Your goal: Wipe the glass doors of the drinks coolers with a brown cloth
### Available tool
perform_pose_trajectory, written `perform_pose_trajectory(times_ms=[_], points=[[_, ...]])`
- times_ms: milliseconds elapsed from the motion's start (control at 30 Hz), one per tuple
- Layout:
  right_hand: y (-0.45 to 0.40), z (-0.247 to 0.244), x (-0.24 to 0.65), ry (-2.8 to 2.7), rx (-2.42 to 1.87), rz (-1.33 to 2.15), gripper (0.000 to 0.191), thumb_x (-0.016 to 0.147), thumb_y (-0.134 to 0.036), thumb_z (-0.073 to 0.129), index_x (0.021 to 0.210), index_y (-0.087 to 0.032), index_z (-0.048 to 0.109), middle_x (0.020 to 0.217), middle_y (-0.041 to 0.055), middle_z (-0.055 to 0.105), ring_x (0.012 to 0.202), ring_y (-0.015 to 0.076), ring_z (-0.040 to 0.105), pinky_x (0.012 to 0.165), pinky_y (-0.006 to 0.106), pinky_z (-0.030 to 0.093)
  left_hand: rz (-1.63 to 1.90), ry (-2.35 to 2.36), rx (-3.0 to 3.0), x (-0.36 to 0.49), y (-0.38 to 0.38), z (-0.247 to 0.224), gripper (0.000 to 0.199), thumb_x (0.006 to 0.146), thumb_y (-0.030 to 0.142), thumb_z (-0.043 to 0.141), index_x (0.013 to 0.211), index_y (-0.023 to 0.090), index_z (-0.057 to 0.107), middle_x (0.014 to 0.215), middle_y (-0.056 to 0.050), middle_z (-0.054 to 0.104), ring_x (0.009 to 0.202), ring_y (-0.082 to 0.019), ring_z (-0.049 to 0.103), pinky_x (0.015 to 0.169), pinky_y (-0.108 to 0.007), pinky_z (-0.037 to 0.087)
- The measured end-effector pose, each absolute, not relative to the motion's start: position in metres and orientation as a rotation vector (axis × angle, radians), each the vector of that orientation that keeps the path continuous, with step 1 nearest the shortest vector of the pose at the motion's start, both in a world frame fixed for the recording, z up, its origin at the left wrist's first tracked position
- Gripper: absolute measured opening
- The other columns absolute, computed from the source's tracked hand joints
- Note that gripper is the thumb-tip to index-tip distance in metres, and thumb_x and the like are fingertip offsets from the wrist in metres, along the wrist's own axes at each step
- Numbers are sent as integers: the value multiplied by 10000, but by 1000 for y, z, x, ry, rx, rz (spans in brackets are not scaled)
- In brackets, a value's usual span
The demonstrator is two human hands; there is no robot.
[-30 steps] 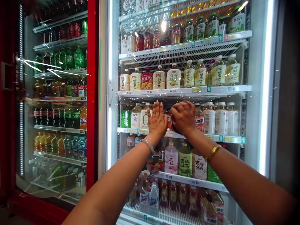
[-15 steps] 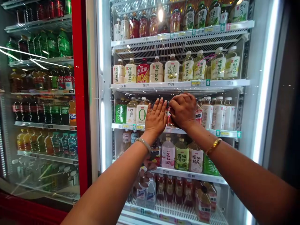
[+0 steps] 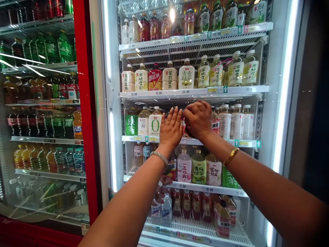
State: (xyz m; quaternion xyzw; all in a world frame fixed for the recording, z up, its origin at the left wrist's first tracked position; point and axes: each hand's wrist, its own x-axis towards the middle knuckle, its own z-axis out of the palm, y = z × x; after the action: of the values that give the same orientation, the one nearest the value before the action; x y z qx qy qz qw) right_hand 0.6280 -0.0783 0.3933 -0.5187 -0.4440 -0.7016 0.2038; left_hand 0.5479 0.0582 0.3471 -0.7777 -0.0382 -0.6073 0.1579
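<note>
My left hand point(image 3: 171, 127) is raised with its fingers straight and palm forward, in front of the third shelf's bottles; it seems to lie flat against the cooler's glass. A pale bangle point(image 3: 159, 158) circles that wrist. Right beside it, my right hand point(image 3: 197, 119) is closed, fingers curled inward; what they hold, if anything, is hidden. A gold bracelet point(image 3: 230, 157) is on the right wrist. Left of my hands stands a white-labelled bottle with a green 0 point(image 3: 155, 123). A red-labelled bottle point(image 3: 215, 123) shows partly past my right hand.
The cooler's shelves hold rows of tea bottles, including an upper shelf point(image 3: 191, 92) and a lower shelf point(image 3: 210, 188). A light strip point(image 3: 281, 113) runs down the right side. On the left, a red frame point(image 3: 86, 103) borders another cooler with green soda bottles point(image 3: 64, 46).
The view has shifted slightly, so the shelves and the red frame sit a little further left. My hands keep nearly the same pose, the right one slightly closer to the left.
</note>
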Motion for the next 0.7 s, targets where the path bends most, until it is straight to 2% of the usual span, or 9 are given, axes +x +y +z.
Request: perform_pose_trajectory(times_ms=[133, 233, 367, 467, 600, 700], points=[[-98, 370, 632, -1634, -1335, -2094, 129, 962, -211, 597, 945, -273, 708, 1073, -3, 721, 1138, 208, 512, 1176, 455, 286, -1716, -116, -2216, 547, 58, 346, 618, 1060, 296, 297, 1657, 198, 176, 1725, -40, 184, 1622, -200, 107, 1347, -498, 31], [-121, 381, 650, -1778, -1312, -2110, 124, 944, -209, 617, 951, -286, 715, 1074, -15, 723, 1140, 197, 516, 1151, 428, 319, -1736, -131, -2230, 548, 55, 346, 625, 1059, 306, 298, 1660, 208, 159, 1727, -33, 175, 1622, -207, 113, 1344, -509, 21], [-105, 411, 651, -1360, -1433, -2017, 97, 902, -233, 635, 943, -265, 717, 1100, 44, 702, 1128, 248, 508, 1099, 477, 330, -1770, -149, -2250, 549, 52, 346, 627, 1054, 297, 305, 1662, 232, 162, 1725, -26, 187, 1621, -199, 117, 1344, -499, 5], [-80, 407, 635, -1193, -1452, -1966, 109, 900, -226, 622, 960, -257, 708, 1120, 57, 690, 1147, 270, 500, 1122, 506, 299, -1770, -154, -2264, 550, 54, 345, 639, 1052, 304, 319, 1663, 206, 159, 1725, -53, 188, 1620, -197, 115, 1345, -489, 11], [-94, 375, 631, -1547, -1404, -2054, 123, 953, -218, 590, 959, -272, 701, 1082, 9, 714, 1144, 218, 504, 1162, 463, 282, -1771, -162, -2273, 551, 56, 344, 670, 1042, 302, 352, 1658, 137, 150, 1727, -109, 167, 1621, -216, 103, 1348, -484, 37], [-127, 371, 650, -1831, -1310, -2104, 95, 953, -237, 614, 948, -285, 697, 1066, -28, 723, 1123, 189, 519, 1163, 419, 306, -1778, -174, -2266, 551, 56, 343, 677, 1038, 304, 362, 1654, 118, 153, 1728, -118, 165, 1623, -225, 91, 1348, -486, 46]])
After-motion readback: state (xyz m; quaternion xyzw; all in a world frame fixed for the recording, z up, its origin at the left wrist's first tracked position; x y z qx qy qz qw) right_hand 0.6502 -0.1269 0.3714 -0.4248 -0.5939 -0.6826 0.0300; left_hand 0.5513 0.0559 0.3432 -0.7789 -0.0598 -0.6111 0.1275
